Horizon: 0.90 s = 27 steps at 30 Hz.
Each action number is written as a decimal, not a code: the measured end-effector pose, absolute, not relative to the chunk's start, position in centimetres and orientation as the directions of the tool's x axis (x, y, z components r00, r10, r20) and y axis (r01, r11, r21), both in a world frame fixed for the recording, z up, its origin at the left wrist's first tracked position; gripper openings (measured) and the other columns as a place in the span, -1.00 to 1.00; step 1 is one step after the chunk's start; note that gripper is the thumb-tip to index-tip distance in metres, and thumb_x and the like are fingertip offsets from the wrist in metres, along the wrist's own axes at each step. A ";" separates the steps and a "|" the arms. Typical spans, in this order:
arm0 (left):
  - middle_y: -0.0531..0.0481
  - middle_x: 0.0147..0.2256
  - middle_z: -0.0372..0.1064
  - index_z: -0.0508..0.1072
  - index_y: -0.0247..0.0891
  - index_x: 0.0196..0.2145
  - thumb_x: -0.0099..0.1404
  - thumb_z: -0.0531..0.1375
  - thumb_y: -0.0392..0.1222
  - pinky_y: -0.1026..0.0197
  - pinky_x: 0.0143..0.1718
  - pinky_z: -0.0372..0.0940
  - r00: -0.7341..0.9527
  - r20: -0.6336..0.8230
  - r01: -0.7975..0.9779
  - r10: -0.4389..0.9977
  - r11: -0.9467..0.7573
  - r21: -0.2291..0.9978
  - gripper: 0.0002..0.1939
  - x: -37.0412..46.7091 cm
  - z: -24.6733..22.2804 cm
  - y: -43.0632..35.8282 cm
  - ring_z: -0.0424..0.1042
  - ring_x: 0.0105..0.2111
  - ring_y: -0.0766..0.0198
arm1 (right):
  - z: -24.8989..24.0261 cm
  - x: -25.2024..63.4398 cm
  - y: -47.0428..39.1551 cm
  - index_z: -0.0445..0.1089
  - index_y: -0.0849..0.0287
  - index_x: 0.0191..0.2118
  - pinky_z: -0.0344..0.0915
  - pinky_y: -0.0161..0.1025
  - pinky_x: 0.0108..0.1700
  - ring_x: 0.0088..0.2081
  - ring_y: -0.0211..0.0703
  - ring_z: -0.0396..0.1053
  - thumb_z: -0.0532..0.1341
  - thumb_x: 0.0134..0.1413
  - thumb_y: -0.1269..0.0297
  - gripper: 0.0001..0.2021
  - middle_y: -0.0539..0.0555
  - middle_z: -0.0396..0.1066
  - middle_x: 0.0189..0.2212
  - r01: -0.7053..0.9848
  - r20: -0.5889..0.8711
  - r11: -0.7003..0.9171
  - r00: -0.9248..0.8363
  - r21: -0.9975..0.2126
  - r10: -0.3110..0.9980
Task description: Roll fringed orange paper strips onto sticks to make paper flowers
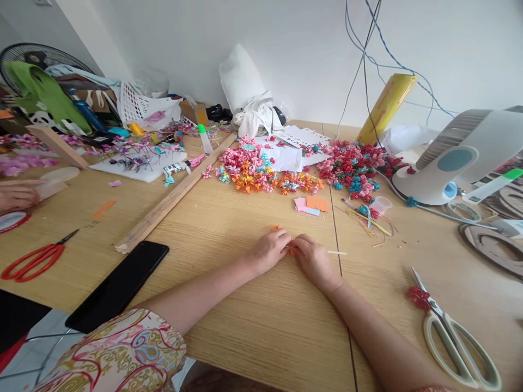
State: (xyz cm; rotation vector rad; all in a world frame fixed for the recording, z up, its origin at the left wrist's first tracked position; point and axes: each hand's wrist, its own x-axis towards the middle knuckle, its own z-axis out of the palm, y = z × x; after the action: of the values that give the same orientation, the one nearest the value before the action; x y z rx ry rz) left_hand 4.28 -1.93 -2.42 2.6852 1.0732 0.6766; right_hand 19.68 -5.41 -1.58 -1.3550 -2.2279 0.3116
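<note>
Everything here is placed by the wooden bar that slants across the worktop. To its right, on the near side, the left hand and the right hand meet, fingertips pressed together, seemingly pinching the small orange paper between them. A pale stick pokes out past the right hand; whether it runs through to the paper is hidden by the fingers. The step in hand looks like fine fingertip shaping or fixing of that paper, and the next move would call for one hand keeping a steady pinch while the other makes small, light turns without creasing it. Right of the bar's far end lies a heap of flower-like pieces, with paper slips on the near side of it; the white-handled scissors rest farther right, and a black phone lies just beside the bar's near end.
</note>
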 end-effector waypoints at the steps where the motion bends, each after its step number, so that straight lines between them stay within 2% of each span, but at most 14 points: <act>1: 0.02 -0.41 0.22 0.25 -0.29 -0.43 0.14 0.05 -0.42 0.27 -0.28 0.22 0.640 0.345 0.609 0.686 -0.728 0.315 -0.91 4.3 -2.4 -1.9 0.25 -0.36 0.31 | -1.6 19.7 -5.4 0.29 0.16 -0.35 0.19 -0.39 -0.28 -0.34 -0.30 0.29 0.02 0.04 0.50 -0.85 0.01 0.30 -0.37 0.761 0.303 0.478 -0.375 -0.439 0.876; 7: 0.02 -0.41 0.23 0.26 -0.29 -0.43 0.15 0.05 -0.41 0.28 -0.30 0.21 0.641 0.333 0.623 0.691 -0.722 0.300 -0.92 4.2 -2.1 -1.9 0.26 -0.37 0.31 | -1.6 19.8 -5.2 0.29 0.16 -0.34 0.19 -0.40 -0.29 -0.33 -0.30 0.30 0.02 0.05 0.49 -0.85 0.03 0.30 -0.36 0.764 0.309 0.503 -0.403 -0.404 0.861; 19: 0.03 -0.42 0.23 0.28 -0.29 -0.44 0.12 0.07 -0.43 0.29 -0.32 0.20 0.607 0.367 0.628 0.705 -0.708 0.323 -0.91 3.8 -1.9 -1.4 0.25 -0.36 0.31 | -1.4 19.7 -4.0 0.28 0.17 -0.34 0.14 -0.40 -0.39 -0.40 -0.30 0.27 0.02 0.06 0.47 -0.87 0.03 0.28 -0.41 0.793 0.325 0.567 -0.488 -0.221 0.810; 27: 0.03 -0.42 0.23 0.29 -0.28 -0.41 0.12 0.08 -0.43 0.30 -0.31 0.19 0.603 0.365 0.629 0.710 -0.704 0.329 -0.90 3.7 -2.4 -1.2 0.25 -0.35 0.32 | -1.2 19.7 -4.2 0.24 0.19 -0.39 0.12 -0.38 -0.40 -0.44 -0.31 0.21 -0.01 0.10 0.45 -0.87 0.03 0.24 -0.44 0.770 0.324 0.615 -0.545 -0.171 0.773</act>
State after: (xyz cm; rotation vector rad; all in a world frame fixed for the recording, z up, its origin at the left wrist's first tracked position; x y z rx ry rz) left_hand 3.71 -1.23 -2.37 2.6600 1.1209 0.7166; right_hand 19.67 -4.20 -1.21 -1.2362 -2.4753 0.0122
